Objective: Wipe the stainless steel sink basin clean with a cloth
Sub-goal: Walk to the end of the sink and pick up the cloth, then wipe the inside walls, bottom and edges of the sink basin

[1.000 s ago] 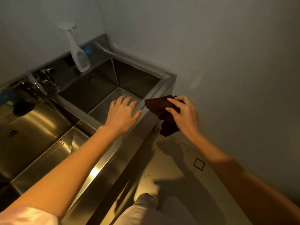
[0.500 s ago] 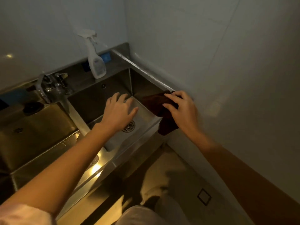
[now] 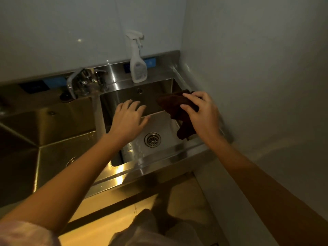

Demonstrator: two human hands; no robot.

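Observation:
The stainless steel sink basin (image 3: 165, 125) lies in front of me, with a round drain (image 3: 152, 138) in its floor. My right hand (image 3: 202, 114) grips a dark brown cloth (image 3: 174, 105) above the basin's right side, near the right rim. A corner of the cloth hangs down below the hand. My left hand (image 3: 128, 119) hovers over the basin's left part with its fingers spread and straight, holding nothing.
A white spray bottle (image 3: 137, 63) stands on the back ledge behind the basin. A tap (image 3: 74, 84) sits at the back left, above a second basin (image 3: 48, 128) to the left. A wall (image 3: 257, 86) closes the right side.
The view has swung to face the basin squarely. Both hands now sit over the basin; my right hand has carried the cloth from outside the front corner to above the right rim.

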